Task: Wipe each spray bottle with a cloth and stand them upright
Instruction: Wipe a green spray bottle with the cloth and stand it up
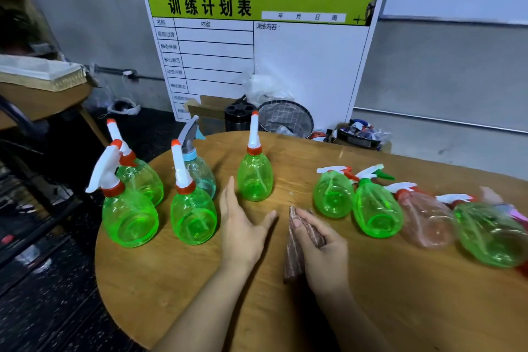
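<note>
Several spray bottles stand upright on the left of the round wooden table [177,280]: green ones [130,217], [194,216], [141,177], [255,177] and a pale blue one [201,171]. On the right, several bottles lie on their sides: green [333,194], green [377,208], pink [425,217], green [488,231]. My left hand [243,226] is flat with straight fingers, just right of the upright group and holding nothing. My right hand [323,248] grips a folded brown cloth [294,254] over the table's middle.
A white planning board [265,51] leans on the wall behind the table. A wire waste basket [285,118], a black holder [238,117] and a box of clutter [360,134] sit on the floor beyond the far edge. A cloth-covered table [40,74] stands at left.
</note>
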Demonstrator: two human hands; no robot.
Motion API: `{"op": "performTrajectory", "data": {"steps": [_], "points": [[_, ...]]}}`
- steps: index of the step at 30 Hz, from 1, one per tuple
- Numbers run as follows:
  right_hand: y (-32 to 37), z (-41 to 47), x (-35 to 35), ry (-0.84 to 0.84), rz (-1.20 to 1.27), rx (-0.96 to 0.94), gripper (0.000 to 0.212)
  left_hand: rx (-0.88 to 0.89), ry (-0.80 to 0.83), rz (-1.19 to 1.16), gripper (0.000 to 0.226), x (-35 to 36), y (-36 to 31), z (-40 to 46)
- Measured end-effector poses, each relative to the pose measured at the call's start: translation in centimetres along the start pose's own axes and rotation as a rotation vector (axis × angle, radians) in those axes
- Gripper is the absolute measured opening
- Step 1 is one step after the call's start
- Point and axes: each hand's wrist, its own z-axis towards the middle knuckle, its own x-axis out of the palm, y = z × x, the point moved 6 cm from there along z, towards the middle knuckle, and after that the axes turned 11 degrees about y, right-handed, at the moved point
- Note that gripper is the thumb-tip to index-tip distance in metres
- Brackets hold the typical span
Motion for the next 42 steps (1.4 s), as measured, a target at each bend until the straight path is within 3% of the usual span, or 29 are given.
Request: {"op": "performTrajectory", "data": {"steps": [8, 15, 20, 29, 36, 42], "points": [[1.2, -2.8, -7.3, -0.089, -0.073, -0.005, 0.025, 0.11, 0.167, 0.005, 0.117, 4.1, -5.5, -2.9], [1.7, -5.0, -13.4, -0.152, -0.035, 0.044, 0.023, 0.239, 0.337, 0.212, 0.118, 10.3, -10.4, -1.9], [1.4, -5.2, -14.3, -0.173, -0.046, 0.03, 0.022, 0.201, 0.361, 0.331, 0.109, 12.0, -10.5, -0.6], [1.3, -5.1, -14.2, -0.179, -0.052, 0.01, 0.029, 0.226, 0.259, 0.311, 0.085, 10.9, -8.7, 0.5], [2.2, -5.1, -13.9, -0.182, -0.086, 0.019, 0.025, 0.248, 0.129, -0.055, 0.075, 5.7, -9.6, -2.4], [7.3, -6.0, -10.3, -0.215, 0.171, 0.036, 0.019, 0.14, 0.187, -0.593, 0.065, 1.6, -11.9, -8.7]]}}
